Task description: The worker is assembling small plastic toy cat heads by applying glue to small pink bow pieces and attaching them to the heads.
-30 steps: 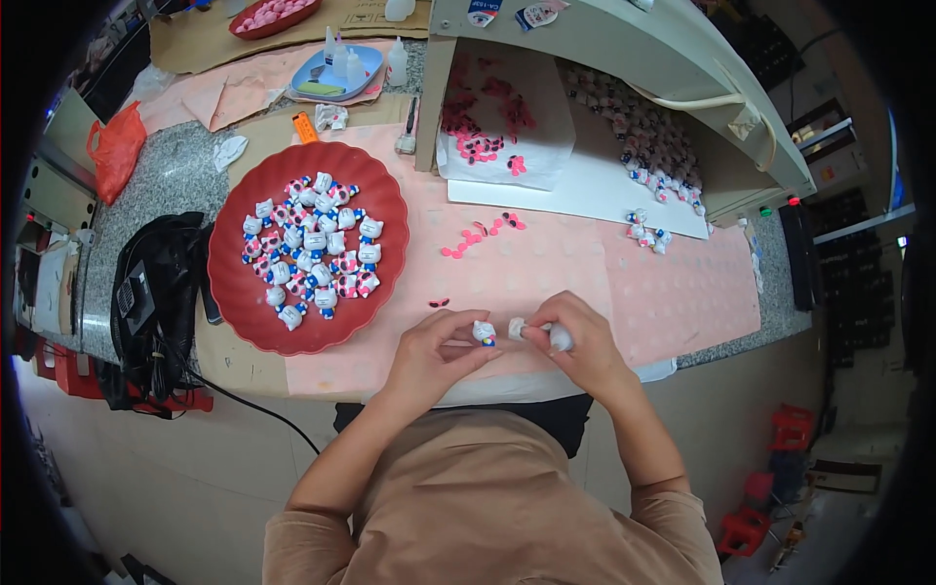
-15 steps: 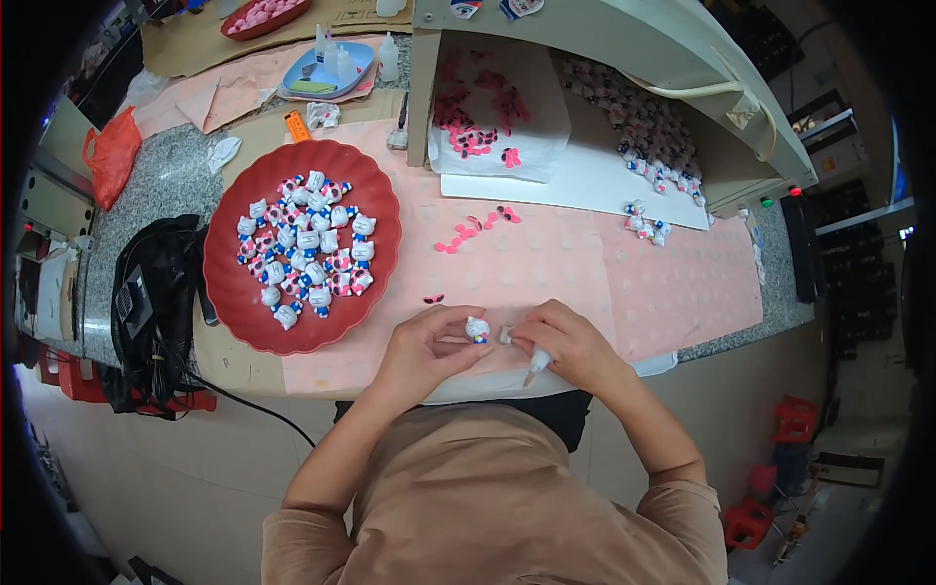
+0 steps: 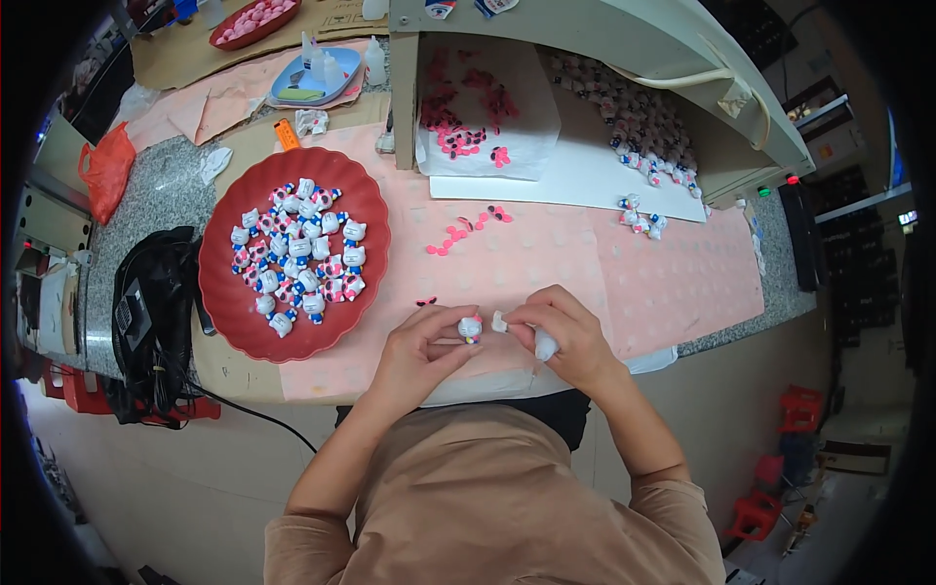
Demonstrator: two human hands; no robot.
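Note:
Between the thumb and fingertips of my left hand (image 3: 419,349) is a small white cat-like figurine (image 3: 469,328), held upright just above the pink-covered table (image 3: 546,239). My right hand (image 3: 570,336) is closed beside it, a short gap away. Its fingertips pinch a small crumpled white scrap (image 3: 499,322), perhaps tissue. Tucked in the same hand is a small white squeeze bottle (image 3: 545,344), partly hidden by the fingers. Beyond my left hand lies a small pink-and-black piece (image 3: 426,301), shaped like sunglasses. Similar pink pieces (image 3: 466,230) lie in a loose row farther off.
To the left, a red scalloped bowl (image 3: 219,292) holds many figurines. A shelf-like housing (image 3: 405,107) covers more pink pieces and figurines on a white board (image 3: 575,198). A blue tray (image 3: 283,91) carries small bottles. A black bag (image 3: 151,312) lies at the left edge.
My right hand has turned, tipping the bottle so its nozzle no longer shows. The white scrap is now slightly higher, and the figurine has turned a little. The view has shifted slightly.

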